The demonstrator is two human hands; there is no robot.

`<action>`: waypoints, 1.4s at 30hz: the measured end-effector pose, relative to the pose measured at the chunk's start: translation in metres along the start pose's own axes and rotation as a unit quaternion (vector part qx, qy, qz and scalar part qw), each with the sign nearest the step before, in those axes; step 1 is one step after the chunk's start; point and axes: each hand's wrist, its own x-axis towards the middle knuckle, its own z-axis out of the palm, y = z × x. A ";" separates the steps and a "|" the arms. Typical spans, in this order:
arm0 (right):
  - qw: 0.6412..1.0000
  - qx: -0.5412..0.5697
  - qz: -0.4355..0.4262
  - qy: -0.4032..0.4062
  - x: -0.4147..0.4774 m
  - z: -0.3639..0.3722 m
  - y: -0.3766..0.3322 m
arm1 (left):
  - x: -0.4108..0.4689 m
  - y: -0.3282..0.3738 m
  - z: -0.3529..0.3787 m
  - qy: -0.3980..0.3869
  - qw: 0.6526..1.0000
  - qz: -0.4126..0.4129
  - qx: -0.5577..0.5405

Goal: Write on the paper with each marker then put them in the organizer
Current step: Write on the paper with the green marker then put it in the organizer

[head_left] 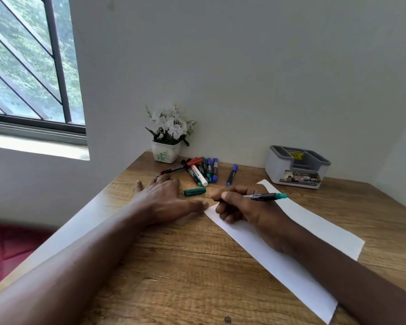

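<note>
Fingers (223,195) grip green marker (265,196) at paper's (314,228) near edge; left hand (164,195) flat.

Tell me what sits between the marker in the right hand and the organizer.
Nothing visible does. The green marker in the right hand points toward the grey organizer, with only paper and bare table between.

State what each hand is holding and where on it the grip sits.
The right hand grips the green marker near its writing end, its tail sticking out. The left hand holds nothing; it lies flat on the table.
</note>
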 end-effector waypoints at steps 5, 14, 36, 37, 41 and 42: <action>0.998 -0.056 0.007 0.011 0.001 0.000 -0.004 | 0.001 0.000 -0.001 -0.003 1.000 -0.001 0.000; 0.985 -0.167 -0.034 0.007 0.004 0.004 -0.007 | 0.003 0.000 -0.002 0.001 1.000 -0.002 0.000; 0.967 -0.228 -0.111 0.011 0.013 0.005 0.005 | 0.000 0.001 -0.003 0.002 1.000 -0.007 -0.018; 0.967 -0.228 -0.110 0.008 0.012 0.005 0.005 | -0.001 0.001 -0.003 0.002 1.000 -0.007 -0.018; 0.970 -0.222 -0.101 0.024 0.013 0.004 0.006 | -0.001 0.002 -0.003 0.004 1.000 -0.013 -0.018; 0.972 -0.212 -0.097 0.029 0.014 0.003 0.006 | 0.000 0.002 -0.003 0.005 1.000 -0.014 -0.016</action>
